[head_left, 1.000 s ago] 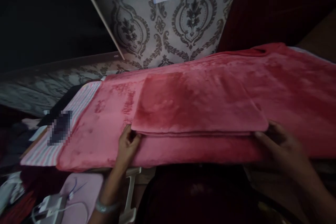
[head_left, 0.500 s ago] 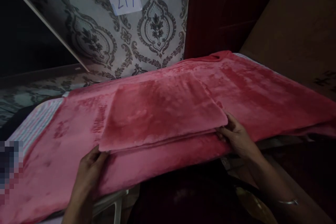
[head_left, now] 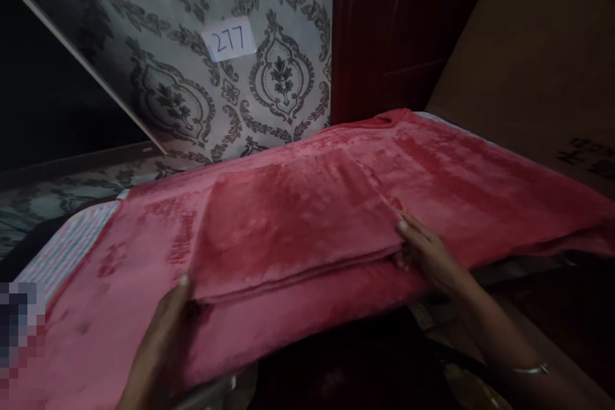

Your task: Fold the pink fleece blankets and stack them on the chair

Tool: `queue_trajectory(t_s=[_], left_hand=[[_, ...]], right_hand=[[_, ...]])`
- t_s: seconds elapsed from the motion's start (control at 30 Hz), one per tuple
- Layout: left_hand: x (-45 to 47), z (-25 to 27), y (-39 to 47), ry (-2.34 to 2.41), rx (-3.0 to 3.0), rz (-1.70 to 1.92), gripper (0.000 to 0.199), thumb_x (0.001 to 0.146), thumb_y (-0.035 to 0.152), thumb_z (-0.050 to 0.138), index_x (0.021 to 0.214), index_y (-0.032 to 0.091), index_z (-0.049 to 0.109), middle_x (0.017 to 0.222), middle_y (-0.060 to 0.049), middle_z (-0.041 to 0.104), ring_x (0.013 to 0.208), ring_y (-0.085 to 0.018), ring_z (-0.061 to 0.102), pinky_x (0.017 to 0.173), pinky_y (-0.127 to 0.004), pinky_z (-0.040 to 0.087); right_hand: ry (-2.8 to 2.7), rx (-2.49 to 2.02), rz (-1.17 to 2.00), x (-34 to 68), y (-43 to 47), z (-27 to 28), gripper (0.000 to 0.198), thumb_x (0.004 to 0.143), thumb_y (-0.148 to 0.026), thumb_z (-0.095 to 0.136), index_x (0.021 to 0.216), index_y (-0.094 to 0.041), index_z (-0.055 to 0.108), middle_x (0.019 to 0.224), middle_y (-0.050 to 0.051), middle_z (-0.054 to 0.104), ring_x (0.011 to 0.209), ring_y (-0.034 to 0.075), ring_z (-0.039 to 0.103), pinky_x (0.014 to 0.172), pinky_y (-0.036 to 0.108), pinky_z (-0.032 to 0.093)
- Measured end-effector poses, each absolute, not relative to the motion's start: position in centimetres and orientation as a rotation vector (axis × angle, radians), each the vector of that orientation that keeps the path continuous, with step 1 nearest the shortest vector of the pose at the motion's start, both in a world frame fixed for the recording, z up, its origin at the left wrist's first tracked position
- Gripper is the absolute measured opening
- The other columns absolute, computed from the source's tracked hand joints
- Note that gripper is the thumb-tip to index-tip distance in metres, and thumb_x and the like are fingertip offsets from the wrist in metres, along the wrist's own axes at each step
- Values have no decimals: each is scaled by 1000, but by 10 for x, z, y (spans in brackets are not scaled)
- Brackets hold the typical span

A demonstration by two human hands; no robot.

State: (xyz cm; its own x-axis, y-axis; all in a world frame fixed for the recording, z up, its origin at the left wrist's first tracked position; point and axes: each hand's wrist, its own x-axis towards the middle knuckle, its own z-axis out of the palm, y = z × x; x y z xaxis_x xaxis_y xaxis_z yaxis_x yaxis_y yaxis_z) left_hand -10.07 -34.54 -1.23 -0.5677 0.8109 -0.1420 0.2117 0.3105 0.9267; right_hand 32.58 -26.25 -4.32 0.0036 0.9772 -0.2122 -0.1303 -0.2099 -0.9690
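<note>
A folded piece of pink-red plush cloth [head_left: 298,224] lies on top of a larger spread of the same plush cloth [head_left: 480,198]. My left hand [head_left: 166,323] is at its near left corner, with the thumb up along the edge and the fingers partly hidden beneath. At the near right corner, my right hand [head_left: 427,250] is closed on the edge, its fingertips near the layered front side. Two layers show along that front edge. A thin bangle [head_left: 531,369] circles my right wrist.
Striped fabric [head_left: 72,246] shows under the spread at the left. Behind stands a patterned wall with a paper [head_left: 230,40] marked 277. A dark red panel [head_left: 389,32] and a brown cardboard surface [head_left: 538,57] rise at the back right. A dark screen-like panel [head_left: 52,90] is at left.
The view has tilted up a little. The folded cloth's front edge, slightly raised before, now lies lower and flatter. My left thumb has come up onto its corner, and my right fingers have shifted along theirs.
</note>
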Motion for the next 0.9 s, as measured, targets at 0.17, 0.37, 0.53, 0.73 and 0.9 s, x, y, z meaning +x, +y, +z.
queue_trajectory(t_s=[0.17,0.37,0.53,0.73,0.9], left_hand=[[-103,-4,-340,2171,925,1050,67,58,72,74,96,16,71,88,-10,76,95,-34,71,70,-38,56],[-107,4,-341,2185,1009,982,67,53,73,71,90,18,71,96,-13,77,105,-39,68,85,-46,56],[-103,5,-340,2240,942,954,75,58,70,64,104,12,70,122,-20,71,124,-40,61,109,-50,44],[-103,-3,-344,2330,906,987,80,66,70,60,119,10,67,129,-20,68,126,-40,59,106,-54,47],[-119,-5,-340,2332,1000,905,71,63,70,63,106,14,71,123,-18,71,125,-41,60,105,-55,48]], right_hand=[[-1017,-1309,1272,317,-262,-42,70,67,-60,77,119,-17,60,48,-10,48,35,9,40,38,21,30],[-1052,-1329,1294,321,-265,-44,69,68,-62,74,119,-17,58,47,-9,49,37,11,44,40,22,33],[-1082,-1322,1295,323,-265,-46,79,71,-62,71,131,-15,52,47,-9,51,40,12,46,45,24,36],[-1034,-1274,1314,321,-264,-46,80,67,-63,74,129,-17,50,53,-10,51,37,10,45,42,23,33],[-1087,-1247,1324,325,-263,-51,88,73,-63,70,144,-19,41,55,-9,52,39,12,49,42,23,34]])
